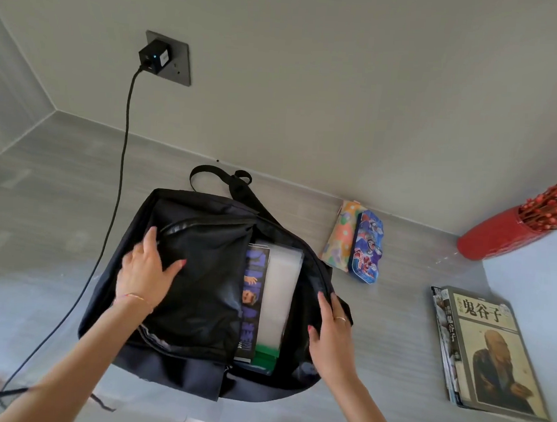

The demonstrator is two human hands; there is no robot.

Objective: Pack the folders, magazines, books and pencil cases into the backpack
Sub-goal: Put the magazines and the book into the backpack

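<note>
A black backpack point(200, 291) lies flat on the grey table with its main opening gaping. Inside it show a purple-covered magazine point(252, 294), a translucent folder point(280, 292) and a green folder point(263, 356). My left hand point(146, 268) rests flat on the bag's front panel. My right hand point(330, 328) grips the right edge of the opening. To the right lie two pencil cases, a floral one point(339, 240) and a blue cartoon one point(367, 249), touching each other. Further right sits a stack of books point(490, 354) with a grey-covered book on top.
A red vase point(497, 237) with red berry branches stands at the far right by the wall. A black charger point(154, 56) is plugged into the wall socket, and its cable point(114, 200) trails down across the table left of the bag.
</note>
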